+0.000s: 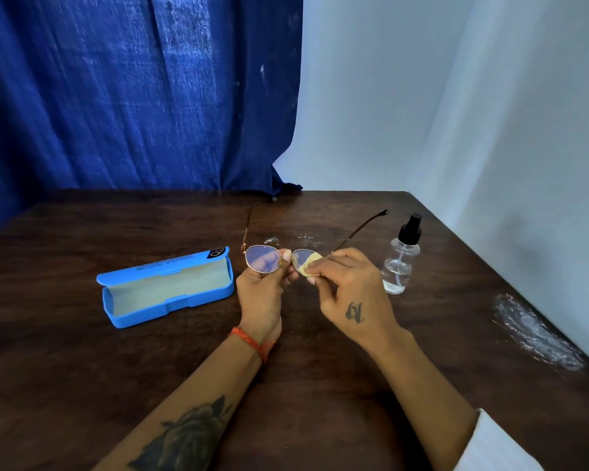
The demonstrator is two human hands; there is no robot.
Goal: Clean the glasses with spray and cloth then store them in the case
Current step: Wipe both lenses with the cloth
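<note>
Centre frame: left hand (261, 287) pinches glasses (279, 260) at bridge; right hand (347, 287) pinches cloth (308, 265) on lens. Wiping underway. Open case (165, 290), centre-left, awaits storage.

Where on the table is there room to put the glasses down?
The table is bare in front of the blue case, near the person, and behind it toward the blue curtain. It is crowded in the middle: both hands, the glasses, then the spray bottle and crinkled plastic rightward.
</note>
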